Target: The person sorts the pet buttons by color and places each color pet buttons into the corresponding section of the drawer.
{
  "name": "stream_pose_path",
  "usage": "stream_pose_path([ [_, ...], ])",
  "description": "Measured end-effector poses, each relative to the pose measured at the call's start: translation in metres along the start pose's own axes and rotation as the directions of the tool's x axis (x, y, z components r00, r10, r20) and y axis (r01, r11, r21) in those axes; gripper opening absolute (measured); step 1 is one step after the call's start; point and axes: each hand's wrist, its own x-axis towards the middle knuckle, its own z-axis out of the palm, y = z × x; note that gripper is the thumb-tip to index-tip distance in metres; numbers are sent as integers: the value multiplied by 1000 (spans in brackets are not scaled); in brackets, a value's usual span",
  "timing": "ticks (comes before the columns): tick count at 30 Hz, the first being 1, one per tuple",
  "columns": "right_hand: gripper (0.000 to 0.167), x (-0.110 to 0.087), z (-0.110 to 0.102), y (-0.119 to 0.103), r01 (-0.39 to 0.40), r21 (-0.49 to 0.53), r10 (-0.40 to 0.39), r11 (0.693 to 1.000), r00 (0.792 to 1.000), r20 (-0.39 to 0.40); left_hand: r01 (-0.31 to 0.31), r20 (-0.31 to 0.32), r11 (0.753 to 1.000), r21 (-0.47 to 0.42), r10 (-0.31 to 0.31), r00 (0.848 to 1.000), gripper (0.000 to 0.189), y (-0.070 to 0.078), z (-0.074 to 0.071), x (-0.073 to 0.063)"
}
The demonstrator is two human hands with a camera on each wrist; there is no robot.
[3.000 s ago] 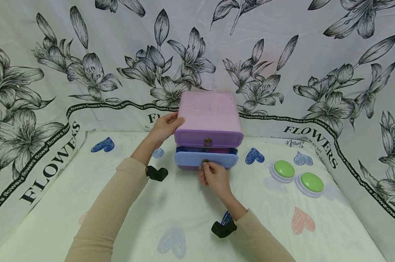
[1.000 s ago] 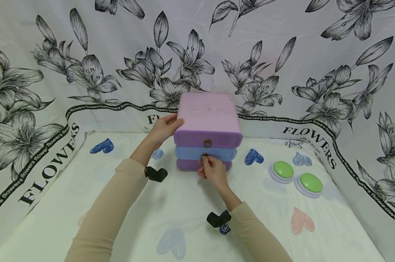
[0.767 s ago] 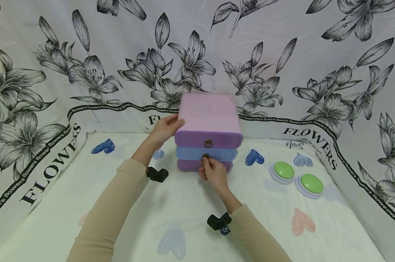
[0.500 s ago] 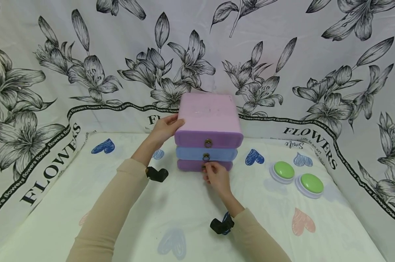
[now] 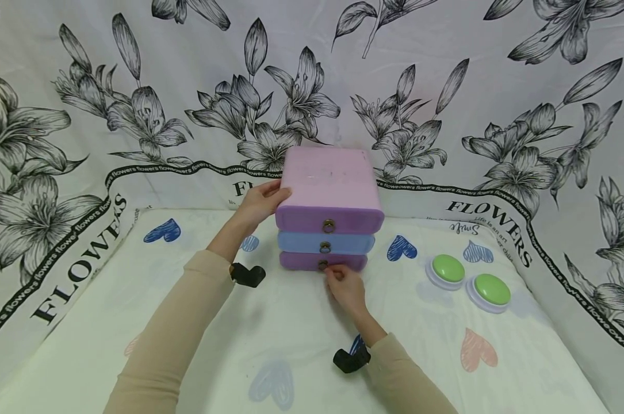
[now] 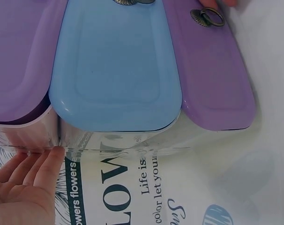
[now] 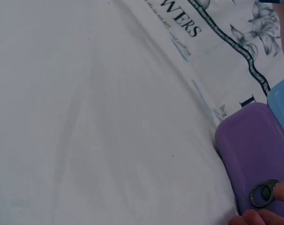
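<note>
A small drawer box (image 5: 329, 178) with a pink top stands at the back of the sheet. Its purple top drawer (image 5: 301, 220), blue middle drawer (image 5: 298, 242) and purple bottom drawer (image 5: 298, 261) are pushed in, each with a bronze ring pull. My left hand (image 5: 260, 202) rests on the box's upper left edge, thumb on top; the left wrist view shows its straight fingers (image 6: 44, 171) against the side. Low in front, my right hand (image 5: 347, 287) has its fingertips right at the bottom ring pull (image 6: 211, 17); I cannot tell whether they pinch it.
Two green push buttons, a rear one (image 5: 448, 268) and a front one (image 5: 493, 288), sit on pale bases to the right of the box. White sheet with printed hearts (image 5: 479, 348) covers the surface. Behind the box rises a flower-printed cloth (image 5: 312, 80).
The blue drawer, partly out three seconds ago, is now pushed in. My right hand has left its ring pull and moved down to the bottom drawer's ring. My left hand stays put.
</note>
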Motion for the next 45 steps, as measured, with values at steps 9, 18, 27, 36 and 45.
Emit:
stream_pose_path([
  [9,25,4,2,0,-54,65,49,996,996,75,-6,6,1000,-6,6,1000,67,0,0,0],
  [18,34,9,5,-1,-243,237,188,941,954,233,-20,8,1000,-11,20,1000,67,-2,1,2],
  [27,37,12,6,-1,-319,317,213,893,921,326,-26,9,1000,-17,26,1000,67,-4,0,3],
  [36,36,16,7,-1,-358,329,250,874,911,328,-30,17,999,-15,30,999,68,-5,-1,3],
  [45,38,17,8,0,-330,313,211,891,910,358,-26,16,999,-28,27,1000,67,-5,-1,3],
])
